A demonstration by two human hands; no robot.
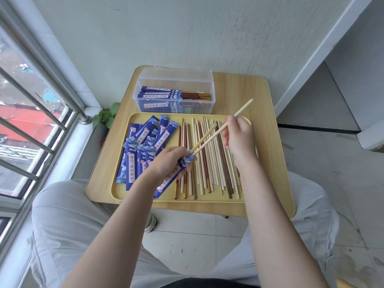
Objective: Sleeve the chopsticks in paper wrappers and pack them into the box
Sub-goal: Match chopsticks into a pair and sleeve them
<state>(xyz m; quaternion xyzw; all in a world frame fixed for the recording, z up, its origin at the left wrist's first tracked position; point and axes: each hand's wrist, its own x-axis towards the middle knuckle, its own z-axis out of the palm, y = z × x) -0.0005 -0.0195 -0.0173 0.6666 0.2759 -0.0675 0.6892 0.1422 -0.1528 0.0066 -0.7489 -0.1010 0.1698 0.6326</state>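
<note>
So nearest to us are our knees in light grey trousers [68, 225], with both bare forearms reaching over them to the small wooden table [268, 125]. Our left hand [166, 161] has its fingers curled round the mouth end of a blue paper wrapper [171, 179], which slants down toward the near edge of the yellow tray [122, 196]. Our right hand [239, 136] pinches a pair of pale chopsticks [209, 138] between thumb and fingertips, tips poked just into the wrapper's opening, the back ends sticking up past the hand. Under all that, loose chopsticks [207, 169], pale ones and dark brown ones, lie side by side across the right half of the tray. The empty wrappers [143, 144] sit in a messy heap on the left half. Further back, touching the tray's far rim, is the clear plastic box [176, 94], lid up, with sleeved pairs stacked inside. A little green plant [106, 116] peeks out at the table's left, by the window bars [31, 113].
</note>
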